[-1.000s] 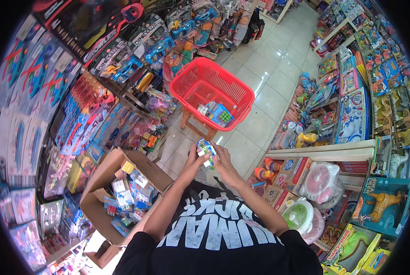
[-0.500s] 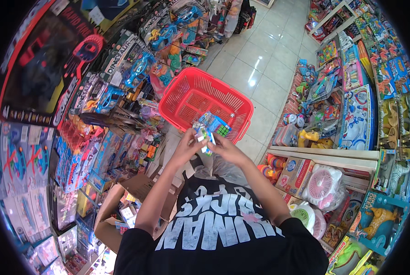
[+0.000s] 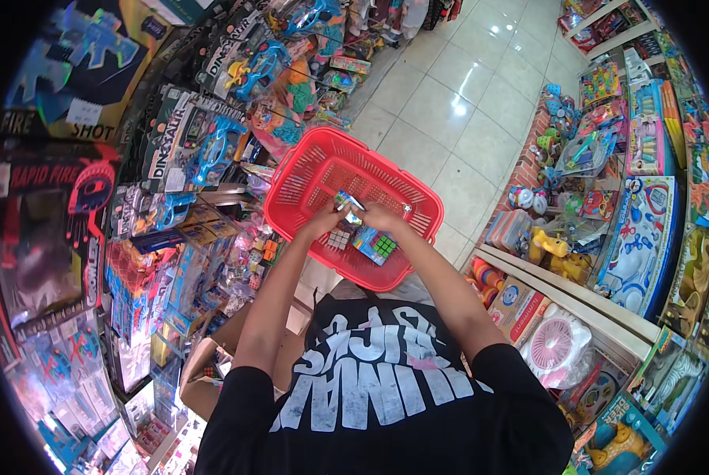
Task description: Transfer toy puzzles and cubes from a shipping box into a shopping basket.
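My left hand [image 3: 323, 219] and my right hand [image 3: 378, 222] are closed around a small package [image 3: 349, 204], white, blue and green, held over the inside of a red plastic basket [image 3: 299, 162]. Below and between my hands, a puzzle cube [image 3: 339, 239] with pale squares lies in the basket. Beside it, under my right hand, lies a blue package [image 3: 369, 237] with a green-faced puzzle cube [image 3: 384, 245] showing. My fingertips partly cover the held package.
An open cardboard box [image 3: 216, 356] sits at the lower left. Packaged toys [image 3: 212, 150] crowd the left side. Shelves [image 3: 576, 277] with toys and a pink fan [image 3: 551, 344] line the right. A tiled aisle [image 3: 457, 103] runs beyond the basket.
Both hands have moved forward with the small package, from in front of the basket to over its inside. The view has shifted, with the basket now nearer my body and the cardboard box less visible.
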The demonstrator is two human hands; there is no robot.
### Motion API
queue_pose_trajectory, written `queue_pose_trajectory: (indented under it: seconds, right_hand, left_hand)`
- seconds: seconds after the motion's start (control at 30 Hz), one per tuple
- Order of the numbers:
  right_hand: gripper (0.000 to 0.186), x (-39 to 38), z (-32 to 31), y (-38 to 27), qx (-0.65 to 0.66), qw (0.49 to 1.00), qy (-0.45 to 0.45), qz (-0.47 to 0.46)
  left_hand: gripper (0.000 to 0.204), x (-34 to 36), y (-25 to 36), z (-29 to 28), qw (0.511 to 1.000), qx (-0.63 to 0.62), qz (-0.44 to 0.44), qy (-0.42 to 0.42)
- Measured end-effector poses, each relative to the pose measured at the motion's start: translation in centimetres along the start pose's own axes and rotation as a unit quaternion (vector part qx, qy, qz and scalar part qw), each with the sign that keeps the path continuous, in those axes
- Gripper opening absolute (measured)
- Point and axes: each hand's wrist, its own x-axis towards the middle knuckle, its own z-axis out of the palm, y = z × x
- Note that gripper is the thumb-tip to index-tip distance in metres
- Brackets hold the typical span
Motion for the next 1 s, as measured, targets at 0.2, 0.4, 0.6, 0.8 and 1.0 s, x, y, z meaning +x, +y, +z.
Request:
queue_pose_trajectory:
  seconds: [0.2, 0.4, 0.6, 0.8, 1.0]
  right_hand:
    - [0.05, 1.4, 1.2, 3.7, -0.091, 0.996, 0.008, 0.014]
    - [0.054, -0.2, 1.4, 3.1, -0.138, 0.99, 0.002, -0.009]
    - [0.058, -0.5, 2.0, 2.0, -0.191, 0.981, -0.038, -0.003]
    - [0.058, -1.5, 0.8, 2.4, -0.195, 0.979, -0.054, 0.036]
    - [0.056, -2.4, 1.2, 2.9, -0.214, 0.977, 0.015, -0.019]
  left_hand:
    - [0.058, 4.4, -3.7, 1.3, 0.993, 0.089, -0.031, -0.073]
    - [0.058, 3.9, -4.0, 0.9, 0.971, 0.208, -0.031, -0.11]
    - [0.055, 3.6, -7.2, 0.7, 0.951, 0.282, -0.065, -0.11]
    - [0.061, 1.7, -1.3, 3.4, 0.959, 0.264, -0.034, -0.095]
    - [0.058, -1.5, -1.5, 3.3, 0.873, 0.484, -0.041, 0.043]
